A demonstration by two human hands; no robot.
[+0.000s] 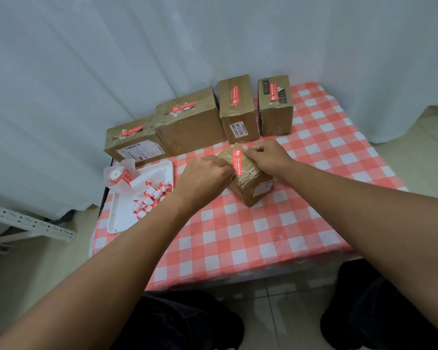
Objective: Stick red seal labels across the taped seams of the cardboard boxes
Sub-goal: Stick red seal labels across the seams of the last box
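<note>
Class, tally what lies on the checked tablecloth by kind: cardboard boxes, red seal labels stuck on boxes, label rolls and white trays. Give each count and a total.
Cardboard boxes: 5, four in the back row and one under the hands
Red seal labels stuck on boxes: 5
Label rolls: 1
White trays: 1
Total: 12

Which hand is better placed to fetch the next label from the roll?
Probably the left hand: the label roll sits on the white tray at its side, while the right hand is beyond the small box.
</note>
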